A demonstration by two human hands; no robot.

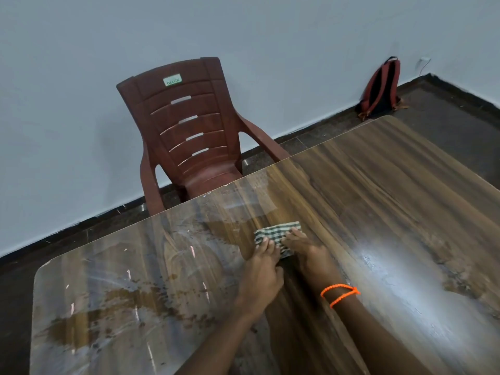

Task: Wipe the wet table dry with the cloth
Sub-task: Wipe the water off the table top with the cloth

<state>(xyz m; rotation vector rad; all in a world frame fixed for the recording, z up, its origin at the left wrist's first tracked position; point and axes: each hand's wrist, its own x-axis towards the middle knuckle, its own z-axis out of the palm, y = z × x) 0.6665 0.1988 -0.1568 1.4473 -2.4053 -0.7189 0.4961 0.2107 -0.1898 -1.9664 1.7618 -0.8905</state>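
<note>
A small folded cloth [276, 234] with a green and white check lies flat near the middle of the wooden table [392, 198]. My left hand [261, 272] presses on its near left part with straight fingers. My right hand [308, 253], with orange bands on the wrist, presses on its near right part with fingers laid flat. Both hands lie side by side and cover the near part of the cloth. Water patches and streaks [121, 301] glisten over the left half of the table, and more wet sheen [400, 282] shows at the right.
A brown plastic chair [186, 136] stands at the table's far edge, against a pale wall. A red and black backpack [381, 90] leans on the wall at the far right. Dark floor surrounds the table.
</note>
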